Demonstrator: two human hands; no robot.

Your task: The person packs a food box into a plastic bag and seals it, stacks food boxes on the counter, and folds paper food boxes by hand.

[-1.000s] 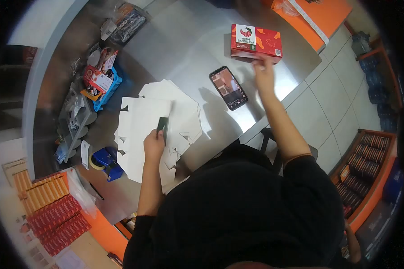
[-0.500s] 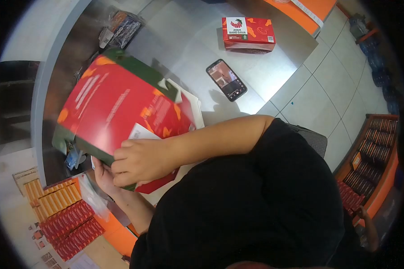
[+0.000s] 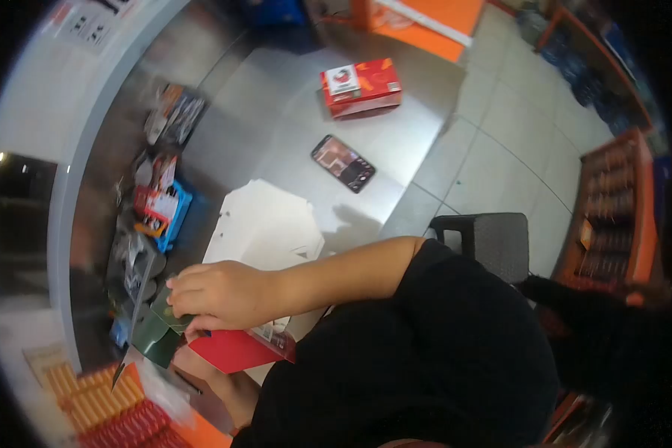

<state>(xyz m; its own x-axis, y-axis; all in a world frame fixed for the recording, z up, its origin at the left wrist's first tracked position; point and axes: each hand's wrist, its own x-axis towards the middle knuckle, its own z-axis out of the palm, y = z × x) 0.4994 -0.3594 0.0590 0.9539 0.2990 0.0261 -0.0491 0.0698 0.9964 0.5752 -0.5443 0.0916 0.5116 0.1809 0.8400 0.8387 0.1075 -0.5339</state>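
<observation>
A partly folded cardboard food box [image 3: 265, 224] is in front of me, its white inside facing up. Its green flap [image 3: 155, 332] and red panel [image 3: 231, 351] show at the near end. My right hand [image 3: 220, 295] reaches across the box with bent fingers gripping the edge by the green flap. My left hand [image 3: 201, 366] holds the same end from below, its fingers partly hidden behind the panels. Beyond the box, a phone [image 3: 343, 163] with a lit screen lies on the metal table [image 3: 269, 112]. A closed red box [image 3: 362, 89] sits behind the phone.
Plastic-wrapped packets [image 3: 175, 116] and a blue basket [image 3: 175, 216] line the table's left side. A dark stool [image 3: 493, 243] stands on the tiled floor, with a person in black [image 3: 597, 321] beside it. An orange shelf [image 3: 612, 209] holds stacked goods.
The box has been turned over: its red printed outside faced up before, and its white inside does now. Both hands stay at its near end. My view has shifted.
</observation>
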